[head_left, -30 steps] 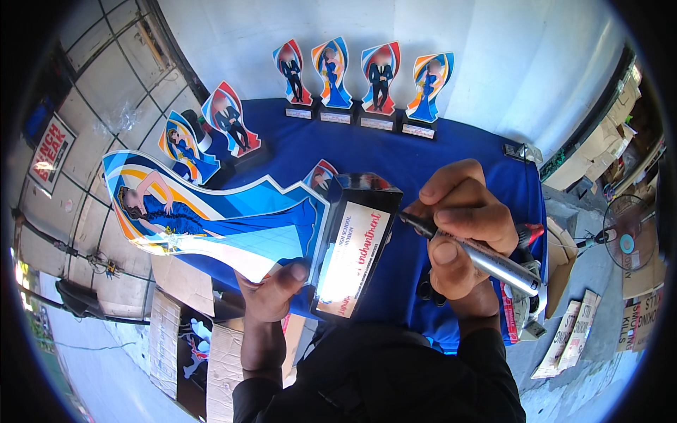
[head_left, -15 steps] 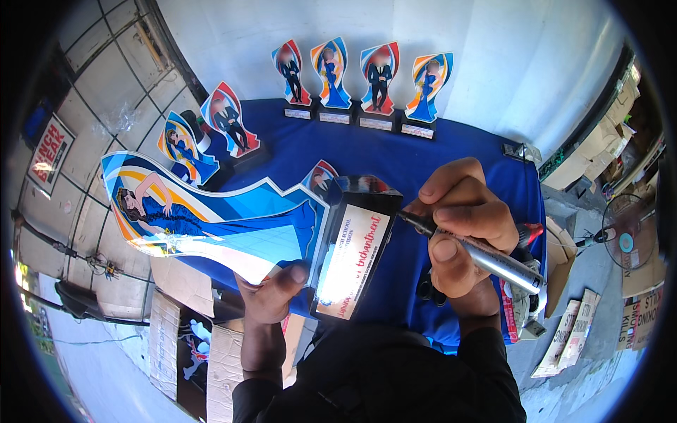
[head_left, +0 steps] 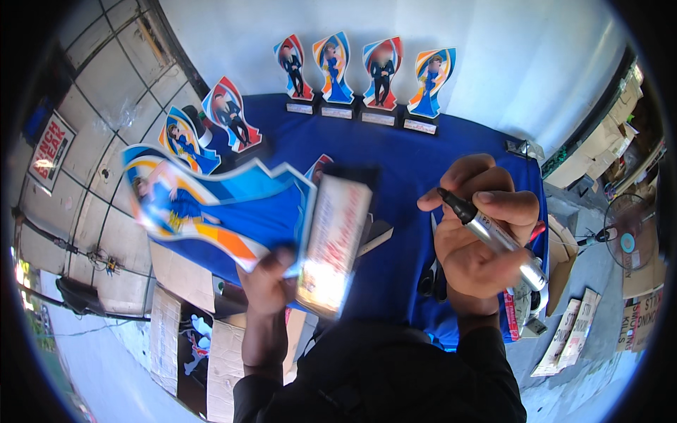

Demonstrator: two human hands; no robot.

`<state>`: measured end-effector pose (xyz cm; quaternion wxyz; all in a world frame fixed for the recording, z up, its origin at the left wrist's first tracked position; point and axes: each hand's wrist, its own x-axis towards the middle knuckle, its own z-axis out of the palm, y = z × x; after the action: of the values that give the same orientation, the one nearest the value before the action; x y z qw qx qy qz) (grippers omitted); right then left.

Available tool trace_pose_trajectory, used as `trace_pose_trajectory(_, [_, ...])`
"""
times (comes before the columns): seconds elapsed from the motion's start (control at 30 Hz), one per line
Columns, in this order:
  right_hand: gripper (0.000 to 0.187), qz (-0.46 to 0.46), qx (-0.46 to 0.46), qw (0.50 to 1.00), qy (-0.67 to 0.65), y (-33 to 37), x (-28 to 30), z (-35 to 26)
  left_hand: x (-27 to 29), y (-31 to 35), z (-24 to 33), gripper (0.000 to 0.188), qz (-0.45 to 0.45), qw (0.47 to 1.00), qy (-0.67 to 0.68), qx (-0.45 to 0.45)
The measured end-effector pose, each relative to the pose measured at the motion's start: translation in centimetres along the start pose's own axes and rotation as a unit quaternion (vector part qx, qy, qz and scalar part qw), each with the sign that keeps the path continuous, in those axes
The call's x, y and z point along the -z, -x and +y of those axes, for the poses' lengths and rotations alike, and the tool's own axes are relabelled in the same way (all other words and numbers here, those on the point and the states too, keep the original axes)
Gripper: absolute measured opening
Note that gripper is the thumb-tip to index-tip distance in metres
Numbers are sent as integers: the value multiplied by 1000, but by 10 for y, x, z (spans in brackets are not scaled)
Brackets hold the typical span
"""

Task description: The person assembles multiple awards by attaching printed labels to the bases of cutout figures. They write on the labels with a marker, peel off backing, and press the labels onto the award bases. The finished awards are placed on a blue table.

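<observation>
My left hand [head_left: 266, 285] is closed round the lower part of a flat, shaped trophy [head_left: 240, 201], held sideways. It shows a figure in a blue gown among blue, orange and white swirls. The trophy's dark base [head_left: 335, 240], with a white printed label, points right; both are smeared by motion. My right hand [head_left: 462, 257] grips a silver marker pen [head_left: 493, 234] with a black tip end. That tip points up and left, apart from the base.
A blue-clothed table [head_left: 402, 183] bears several similar trophies [head_left: 381, 74] at the back and two more [head_left: 231, 116] at left. Scissors [head_left: 429, 278] lie near my right wrist. Cardboard [head_left: 182, 271] stands at lower left, a fan [head_left: 626, 233] at far right.
The marker's tip has moved right and up, away from the label's edge. The trophy has turned slightly, and its base has shifted left.
</observation>
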<state>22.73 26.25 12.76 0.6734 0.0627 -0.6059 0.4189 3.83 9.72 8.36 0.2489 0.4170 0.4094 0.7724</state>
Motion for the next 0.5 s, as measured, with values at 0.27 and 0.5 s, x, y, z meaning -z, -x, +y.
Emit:
trace_pose_trajectory(0.27, [31,-121,62,990,-30,71,-39,29,-19,-32,-5,29,93,829,540,114])
trace_pose_trajectory(0.5, [26,-151,89,985,4,67,-44,32,-30,-27,0,33,120,834,527,111])
